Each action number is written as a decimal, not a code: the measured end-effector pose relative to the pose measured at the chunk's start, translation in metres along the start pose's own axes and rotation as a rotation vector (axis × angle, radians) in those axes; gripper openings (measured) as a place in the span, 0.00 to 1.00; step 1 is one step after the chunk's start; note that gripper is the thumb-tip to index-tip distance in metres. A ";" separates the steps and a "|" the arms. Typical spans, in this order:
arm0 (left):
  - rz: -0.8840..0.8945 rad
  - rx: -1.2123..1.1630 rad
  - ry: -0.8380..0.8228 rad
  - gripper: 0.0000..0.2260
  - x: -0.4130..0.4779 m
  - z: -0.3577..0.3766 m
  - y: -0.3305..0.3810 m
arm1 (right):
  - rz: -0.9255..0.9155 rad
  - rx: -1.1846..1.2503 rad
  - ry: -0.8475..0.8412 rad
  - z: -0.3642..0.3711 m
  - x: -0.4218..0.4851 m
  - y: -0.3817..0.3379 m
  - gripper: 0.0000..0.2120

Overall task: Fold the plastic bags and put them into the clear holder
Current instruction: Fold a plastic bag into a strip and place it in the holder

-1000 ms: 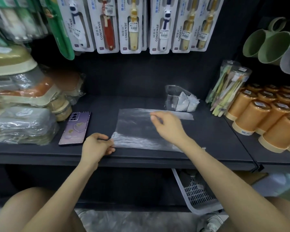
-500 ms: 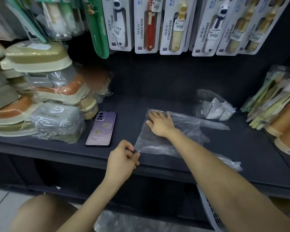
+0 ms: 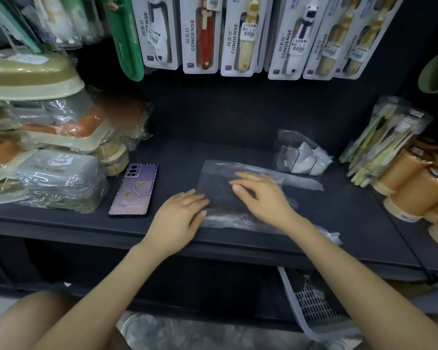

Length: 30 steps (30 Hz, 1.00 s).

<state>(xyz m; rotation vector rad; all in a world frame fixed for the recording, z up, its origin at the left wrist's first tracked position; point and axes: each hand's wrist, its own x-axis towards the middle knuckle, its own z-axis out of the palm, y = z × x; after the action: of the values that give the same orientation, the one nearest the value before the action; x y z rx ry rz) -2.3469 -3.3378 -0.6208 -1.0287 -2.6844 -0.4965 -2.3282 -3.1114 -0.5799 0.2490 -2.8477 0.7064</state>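
Observation:
A clear plastic bag (image 3: 219, 178) lies flat on the dark shelf (image 3: 339, 205), its handles trailing to the right. My right hand (image 3: 259, 193) presses flat on the bag's middle with straight fingers. My left hand (image 3: 180, 214) rests on the bag's near left edge, fingers relaxed and flat. Behind the bag to the right stands the clear holder (image 3: 288, 142), holding several folded white bag triangles (image 3: 306, 161).
A purple phone (image 3: 134, 190) lies left of the bag. Wrapped soap boxes (image 3: 48, 152) pile at the left, orange cups (image 3: 420, 188) and packed toothbrushes (image 3: 379, 140) at the right. Carded toothbrushes (image 3: 240, 34) hang above. A white basket (image 3: 311, 306) sits below the shelf.
My left hand has let go of the bag's corner pinch and now lies flat on its left edge. My right hand slid from the bag's far left corner toward the middle; the bag lies smoother.

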 end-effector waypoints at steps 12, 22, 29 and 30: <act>-0.165 0.026 0.030 0.29 -0.004 0.006 0.003 | 0.587 -0.111 0.313 -0.042 -0.140 0.088 0.32; -0.203 -0.094 -0.284 0.22 0.031 0.017 0.001 | 0.716 0.155 0.261 -0.050 -0.135 0.078 0.07; -0.221 -0.018 -0.351 0.22 0.031 0.019 0.001 | 0.977 0.926 0.103 -0.087 -0.125 0.081 0.09; -0.225 -0.015 -0.353 0.22 0.031 0.019 0.003 | 1.005 0.877 0.060 -0.089 -0.123 0.084 0.09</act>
<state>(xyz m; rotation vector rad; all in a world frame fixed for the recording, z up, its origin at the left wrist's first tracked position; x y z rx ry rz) -2.3694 -3.3098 -0.6272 -0.8929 -3.1363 -0.4062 -2.2132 -2.9815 -0.5680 -1.1258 -2.2432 2.0239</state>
